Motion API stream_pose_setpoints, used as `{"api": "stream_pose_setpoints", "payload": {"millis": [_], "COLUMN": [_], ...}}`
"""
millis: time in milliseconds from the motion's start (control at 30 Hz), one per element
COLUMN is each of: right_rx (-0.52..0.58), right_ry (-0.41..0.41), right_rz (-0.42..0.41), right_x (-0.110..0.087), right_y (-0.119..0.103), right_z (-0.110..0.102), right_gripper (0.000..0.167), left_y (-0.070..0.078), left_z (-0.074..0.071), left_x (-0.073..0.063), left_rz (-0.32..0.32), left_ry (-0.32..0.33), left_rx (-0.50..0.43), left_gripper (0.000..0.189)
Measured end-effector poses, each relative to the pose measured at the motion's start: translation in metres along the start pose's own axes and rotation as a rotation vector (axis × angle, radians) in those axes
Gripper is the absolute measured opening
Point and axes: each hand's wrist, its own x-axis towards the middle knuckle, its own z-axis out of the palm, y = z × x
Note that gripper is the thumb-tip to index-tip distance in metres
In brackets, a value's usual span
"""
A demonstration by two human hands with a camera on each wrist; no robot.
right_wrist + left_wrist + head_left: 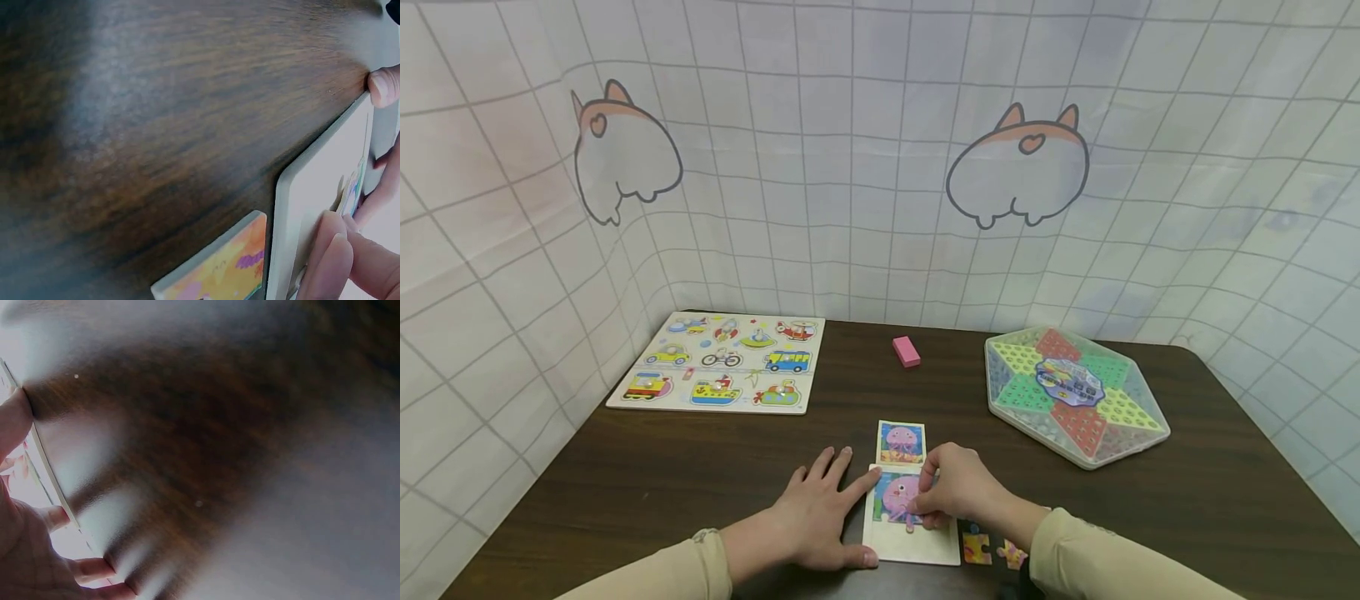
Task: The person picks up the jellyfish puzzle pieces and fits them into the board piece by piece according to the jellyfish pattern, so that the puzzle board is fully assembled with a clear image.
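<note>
A white puzzle tray (913,546) lies on the table, its upper part filled with joined pieces of a pink jellyfish picture (897,493). My left hand (820,512) lies spread at the tray's left side, index fingertip at the upper corner and thumb at the lower one. Over the right side of the picture, my right hand (958,487) pinches a puzzle piece, mostly hidden behind the fingers. In the right wrist view, its curled fingers (328,256) are low over the tray (312,187). Touching the tray's top edge is a small jellyfish picture card (901,442).
Loose orange and yellow puzzle pieces (977,548) lie right of the tray, partly under the right forearm. Farther back are a vehicle peg board (722,362) at left, a pink block (906,352) in the middle and a hexagonal checkers box (1075,396) at right. A gridded curtain (880,208) encloses the table.
</note>
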Motion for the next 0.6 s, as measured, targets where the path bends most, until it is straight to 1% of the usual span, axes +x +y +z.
{"api": "stream_pose_setpoints", "payload": {"millis": [267, 600], "right_rx": [-0.033, -0.107], "right_ry": [0.0, -0.005], "right_rz": [-0.019, -0.038], "right_x": [0.0022, 0.0062], "right_y": [0.0019, 0.002], "right_z": [0.0002, 0.0009], "right_gripper": [0.024, 0.03], "left_y": [0.0002, -0.0003], "left_z": [0.0003, 0.0004], "left_x": [-0.0006, -0.0002], "left_rz": [0.004, 0.003], "left_ry": [0.006, 0.006], "left_rx": [-0.002, 0.002], "left_gripper": [0.097, 0.096]}}
